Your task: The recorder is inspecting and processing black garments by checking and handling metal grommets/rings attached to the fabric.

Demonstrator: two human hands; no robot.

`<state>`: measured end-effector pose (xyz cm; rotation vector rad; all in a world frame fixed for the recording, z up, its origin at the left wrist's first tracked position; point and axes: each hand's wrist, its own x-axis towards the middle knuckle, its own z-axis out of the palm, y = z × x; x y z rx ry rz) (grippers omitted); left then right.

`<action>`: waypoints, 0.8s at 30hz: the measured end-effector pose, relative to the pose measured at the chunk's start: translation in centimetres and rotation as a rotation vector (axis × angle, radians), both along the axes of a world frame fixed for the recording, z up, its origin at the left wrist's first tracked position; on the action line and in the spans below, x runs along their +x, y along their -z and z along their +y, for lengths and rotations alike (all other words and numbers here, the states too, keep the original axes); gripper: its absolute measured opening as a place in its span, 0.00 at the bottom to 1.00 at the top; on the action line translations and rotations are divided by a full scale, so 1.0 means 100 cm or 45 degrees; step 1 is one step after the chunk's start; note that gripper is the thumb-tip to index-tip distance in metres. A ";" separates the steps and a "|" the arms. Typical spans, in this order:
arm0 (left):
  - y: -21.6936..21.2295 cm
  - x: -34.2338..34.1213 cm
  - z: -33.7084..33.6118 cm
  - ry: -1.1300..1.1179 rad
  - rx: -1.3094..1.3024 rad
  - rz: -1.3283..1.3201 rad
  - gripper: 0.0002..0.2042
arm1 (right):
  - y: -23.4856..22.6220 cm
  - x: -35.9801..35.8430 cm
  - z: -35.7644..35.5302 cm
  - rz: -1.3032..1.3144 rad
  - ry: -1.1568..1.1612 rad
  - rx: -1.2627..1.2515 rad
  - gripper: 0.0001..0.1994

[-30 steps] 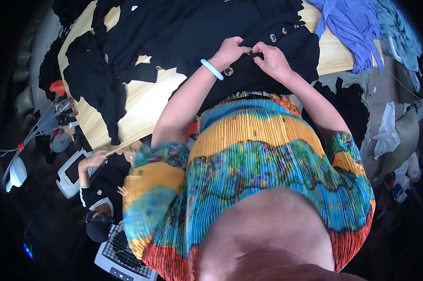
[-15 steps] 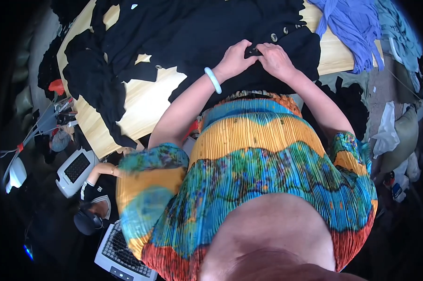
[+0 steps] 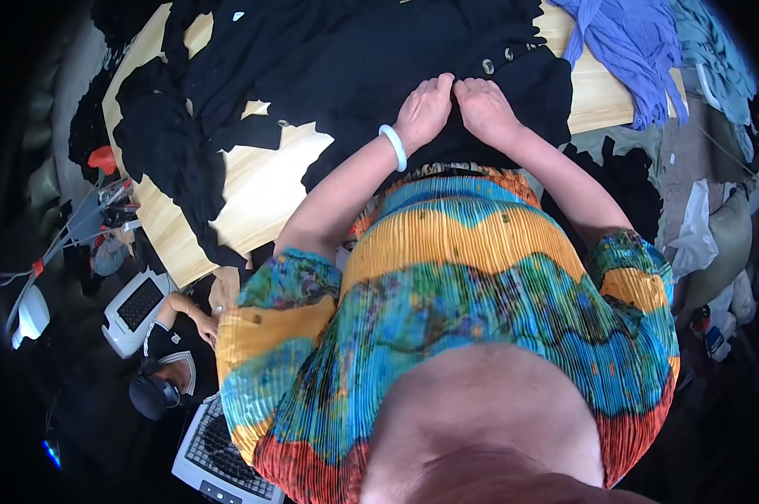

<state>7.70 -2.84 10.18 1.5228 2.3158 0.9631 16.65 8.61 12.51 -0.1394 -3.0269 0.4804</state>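
A large black garment [image 3: 337, 71] lies spread over the wooden table in front of me. My left hand [image 3: 426, 111], with a pale bangle above its wrist, and my right hand [image 3: 487, 112] meet thumb to thumb at the garment's near part. Both are closed with fingers curled down, pinching the black cloth. Their fingertips are mostly hidden, so I cannot see whether a button is between them. Beyond my right hand, a dark ringed button [image 3: 488, 66] sits on the cloth, with further buttons [image 3: 509, 55] in a line toward the far right.
Bare wood shows on the table [image 3: 266, 181] at left. Purple cloth [image 3: 627, 55] hangs over its right corner, beside teal cloth [image 3: 716, 59]. At lower left, another person's arm [image 3: 182, 307] is near a grey-white mesh-seated chair [image 3: 220, 449]. A white bag [image 3: 693, 231] lies at right.
My hands have drawn closer together, and their fingers have curled down over the cloth. The other person's hand at lower left has come more into view.
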 end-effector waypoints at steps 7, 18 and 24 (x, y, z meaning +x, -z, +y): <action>-0.010 -0.006 -0.004 0.025 0.114 -0.154 0.12 | -0.004 -0.003 0.017 -0.048 0.018 -0.398 0.09; -0.051 -0.032 -0.024 0.039 0.014 -1.415 0.22 | -0.036 -0.018 0.040 -0.504 -0.023 -1.669 0.07; -0.088 -0.043 -0.078 -0.023 -0.476 -1.163 0.15 | -0.044 -0.014 0.022 -0.476 -0.176 -0.965 0.11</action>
